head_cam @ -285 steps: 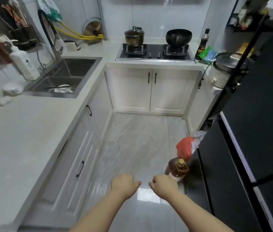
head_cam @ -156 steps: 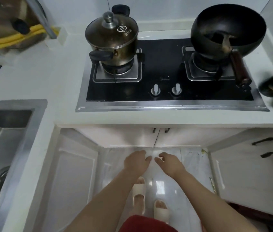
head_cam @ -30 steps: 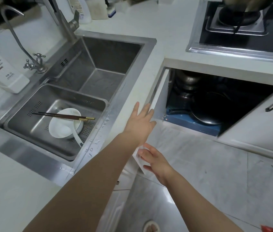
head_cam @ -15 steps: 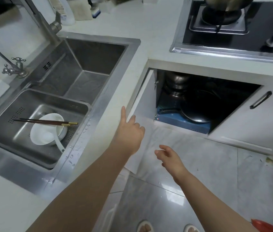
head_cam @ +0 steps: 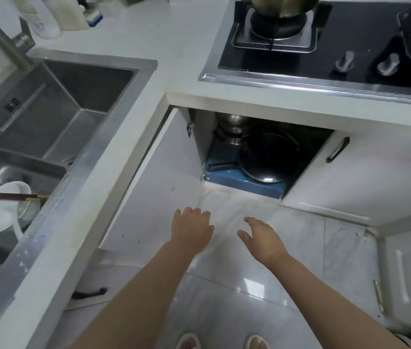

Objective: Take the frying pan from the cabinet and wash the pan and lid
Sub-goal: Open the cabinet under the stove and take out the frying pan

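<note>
Door's open and I'm looking down into the cabinet (head_cam: 262, 147), with the pan (head_cam: 266, 159) sitting dark at about 1 o'clock from my hands, resting on a blue box (head_cam: 244, 183), its handle (head_cam: 220, 165) pointing toward 9 o'clock. Whether the lid is on it, I can't tell in that gloom. My left hand (head_cam: 191, 229) hangs empty with fingers loosely bent in front of the open door (head_cam: 164, 177); my right hand (head_cam: 261, 236) is empty too, fingers spread and relaxed, well short of the pan. Here's the worry: steel pots (head_cam: 232, 129) are stacked just beside the pan at its 11 o'clock, so dragging it out carelessly could knock them over, I reckon. The box edge might catch the pan's base. And the sink (head_cam: 73, 96) at 10 o'clock already holds a bowl (head_cam: 0, 210) with chopsticks (head_cam: 7, 196) across it, so dropping a pan in could crack it.
</note>
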